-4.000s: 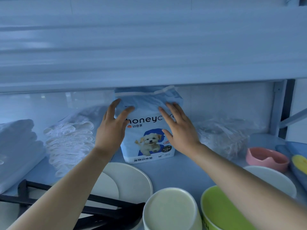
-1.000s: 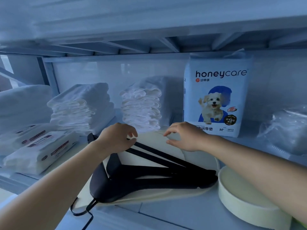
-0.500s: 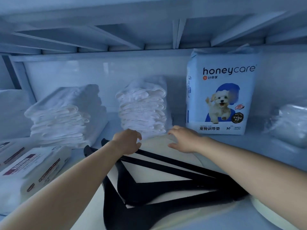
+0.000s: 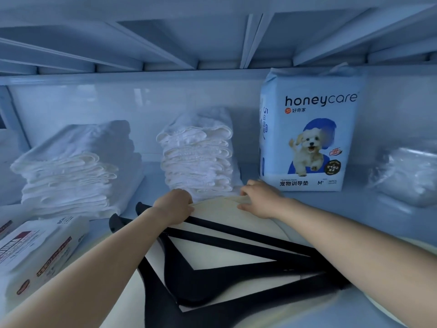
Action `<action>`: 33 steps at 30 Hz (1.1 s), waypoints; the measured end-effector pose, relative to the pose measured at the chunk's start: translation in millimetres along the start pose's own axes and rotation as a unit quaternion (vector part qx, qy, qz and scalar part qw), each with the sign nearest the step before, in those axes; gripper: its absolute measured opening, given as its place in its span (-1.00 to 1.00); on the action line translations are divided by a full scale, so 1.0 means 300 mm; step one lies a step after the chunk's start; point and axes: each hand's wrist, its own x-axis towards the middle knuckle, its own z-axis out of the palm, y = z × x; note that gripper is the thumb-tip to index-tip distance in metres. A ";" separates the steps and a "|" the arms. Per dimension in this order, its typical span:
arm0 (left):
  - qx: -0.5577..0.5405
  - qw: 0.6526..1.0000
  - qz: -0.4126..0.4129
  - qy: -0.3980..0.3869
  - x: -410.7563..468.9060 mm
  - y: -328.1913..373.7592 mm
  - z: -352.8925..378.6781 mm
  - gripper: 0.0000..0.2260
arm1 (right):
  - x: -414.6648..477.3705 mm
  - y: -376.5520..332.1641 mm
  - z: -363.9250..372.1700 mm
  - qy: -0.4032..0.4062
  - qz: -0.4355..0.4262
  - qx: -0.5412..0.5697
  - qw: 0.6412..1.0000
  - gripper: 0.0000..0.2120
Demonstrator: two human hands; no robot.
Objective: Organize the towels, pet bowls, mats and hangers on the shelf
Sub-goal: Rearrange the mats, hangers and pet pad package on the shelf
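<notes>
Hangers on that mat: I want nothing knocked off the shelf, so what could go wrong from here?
Both hands, left and right, pinch the mat's far edge. Pulling or lifting it could slide the black hangers lying on it off the front. The mat's edge could also nudge the towel stack.

Black hangers [image 4: 236, 275] on a cream mat [image 4: 222, 209], white towels [image 4: 198, 159], pale blue pack [image 4: 307, 129] printed with a white puppy

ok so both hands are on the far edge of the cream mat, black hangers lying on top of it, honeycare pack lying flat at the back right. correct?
Not quite: the head view shows the honeycare pack standing upright, not lying flat. The rest holds: left hand and right hand are on the far edge of the cream mat, with the black hangers lying on it.
</notes>
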 end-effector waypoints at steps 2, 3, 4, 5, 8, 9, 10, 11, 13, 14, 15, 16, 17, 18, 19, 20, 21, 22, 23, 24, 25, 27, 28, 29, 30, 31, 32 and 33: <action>0.010 1.000 0.004 0.005 0.003 0.003 -0.003 -0.82 | -0.001 -0.001 0.000 0.010 0.001 -0.001 1.000 -0.63; 0.017 1.000 0.006 0.007 0.004 0.005 -0.003 -0.81 | 0.000 -0.002 0.000 0.015 0.005 0.004 1.000 -0.65; 0.024 1.000 0.008 0.010 0.005 0.007 -0.003 -0.79 | -0.001 -0.003 -0.002 0.019 0.012 0.012 1.000 -0.67; 0.028 0.999 0.011 0.014 0.004 0.007 -0.003 -0.79 | -0.002 -0.003 -0.006 0.022 0.020 0.018 0.999 -0.69; 0.017 0.999 0.025 0.033 0.005 0.008 -0.005 -0.77 | -0.003 0.003 -0.018 0.039 0.018 0.009 0.999 -0.79; 0.015 0.999 0.031 0.038 0.007 0.011 -0.006 -0.77 | -0.004 0.008 -0.023 0.045 0.015 0.008 0.999 -0.82; 0.017 0.998 0.035 0.040 0.010 0.016 -0.006 -0.78 | -0.006 0.014 -0.028 0.049 0.018 0.009 0.999 -0.83; 0.020 0.998 0.037 0.041 0.015 0.022 -0.005 -0.78 | -0.010 0.019 -0.034 0.052 0.023 0.012 0.998 -0.83; 0.024 0.998 0.039 0.040 0.029 0.039 -0.002 -0.78 | -0.014 0.032 -0.043 0.054 0.035 0.006 0.998 -0.84; 0.023 0.998 0.041 0.041 0.036 0.048 -0.001 -0.78 | -0.015 0.038 -0.047 0.052 0.039 -0.001 0.998 -0.84; 0.020 0.998 0.044 0.045 0.044 0.057 0.000 -0.78 | -0.017 0.045 -0.051 0.048 0.042 -0.005 0.998 -0.84; 0.020 0.998 0.047 0.046 0.050 0.066 0.000 -0.78 | -0.019 0.051 -0.055 0.043 0.047 -0.006 0.998 -0.84; 0.022 0.997 0.050 0.046 0.054 0.075 0.000 -0.78 | -0.022 0.057 -0.058 0.040 0.051 -0.006 0.998 -0.86; 0.027 0.997 0.055 0.045 0.058 0.082 0.000 -0.78 | -0.024 0.063 -0.059 0.037 0.056 -0.006 0.998 -0.87; 0.030 0.997 0.059 0.046 0.060 0.087 0.001 -0.78 | -0.026 0.069 -0.058 0.035 0.060 -0.007 0.998 -0.88; 0.029 0.996 0.063 0.048 0.061 0.088 0.003 -0.78 | -0.028 0.074 -0.056 0.034 0.063 -0.007 0.997 -0.89; 0.019 0.996 0.064 0.053 0.060 0.086 0.003 -0.78 | -0.028 0.078 -0.053 0.031 0.063 -0.008 0.997 -0.88; 0.003 0.996 0.065 0.058 0.056 0.081 0.004 -0.78 | -0.029 0.081 -0.049 0.029 0.060 -0.008 0.998 -0.86; -0.011 0.996 0.067 0.065 0.049 0.077 0.003 -0.77 | -0.030 0.086 -0.046 0.028 0.054 -0.007 0.998 -0.81; -0.020 0.995 0.072 0.072 0.039 0.074 0.002 -0.76 | -0.031 0.091 -0.043 0.029 0.046 -0.003 0.999 -0.76; -0.027 0.994 0.077 0.077 0.028 0.069 0.001 -0.75 | -0.033 0.095 -0.040 0.031 0.036 0.006 0.999 -0.69; -0.046 0.992 0.088 0.083 0.002 0.055 0.000 -0.80 | -0.041 0.094 -0.039 0.042 0.014 0.032 0.999 -0.58; -0.053 0.991 0.093 0.077 -0.013 0.047 -0.003 -0.83 | -0.046 0.087 -0.041 0.051 -0.001 0.043 0.998 -0.56; -0.055 0.992 0.098 0.065 -0.028 0.039 -0.006 -0.83 | -0.052 0.077 -0.043 0.060 -0.017 0.054 0.997 -0.57; -0.056 0.992 0.103 0.049 -0.042 0.032 -0.008 -0.83 | -0.056 0.064 -0.044 0.067 -0.033 0.062 0.995 -0.59; -0.056 0.992 0.105 0.035 -0.054 0.027 -0.010 -0.82 | -0.061 0.050 -0.044 0.068 -0.048 0.067 0.994 -0.60; -0.057 0.993 0.104 0.027 -0.067 0.024 -0.011 -0.83 | -0.064 0.035 -0.043 0.062 -0.060 0.069 0.994 -0.61; -0.057 0.993 0.102 0.025 -0.078 0.022 -0.011 -0.83 | -0.068 0.021 -0.041 0.051 -0.065 0.070 0.994 -0.61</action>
